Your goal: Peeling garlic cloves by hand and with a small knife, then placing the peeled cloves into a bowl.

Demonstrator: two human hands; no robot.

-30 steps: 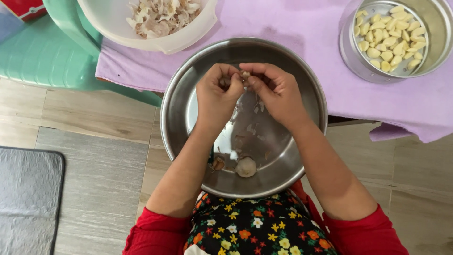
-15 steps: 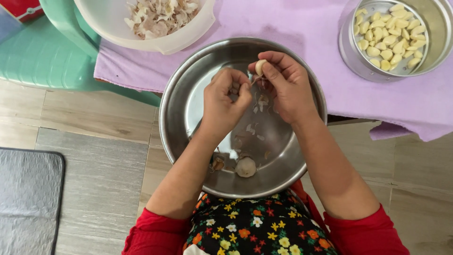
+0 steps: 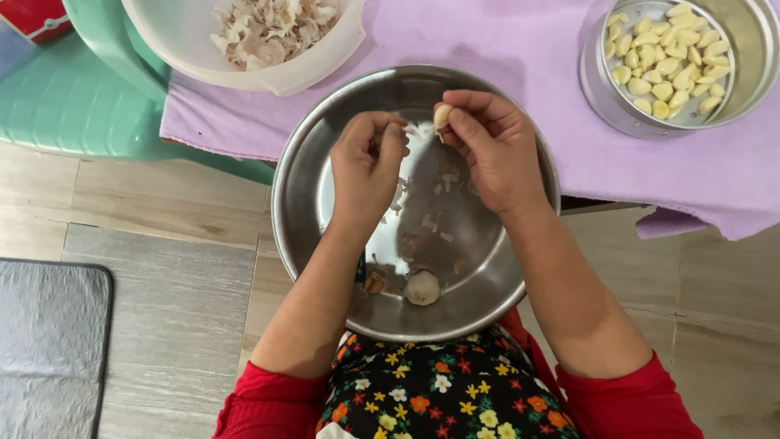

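I pinch a garlic clove (image 3: 442, 115) in my right hand (image 3: 486, 149), upper centre of the frame over the steel bowl (image 3: 520, 268). It looks small, light, firm and probably slippery; best held across its middle. My left hand (image 3: 366, 167) is curled, nipping papery skin (image 3: 413, 130).

Even, soft daylight fills the view, bright and sharp throughout. Glare gleams on the inner wall of the steel basin (image 3: 325, 187), and the arms cast faint shadows inside it. Corners bend slightly.
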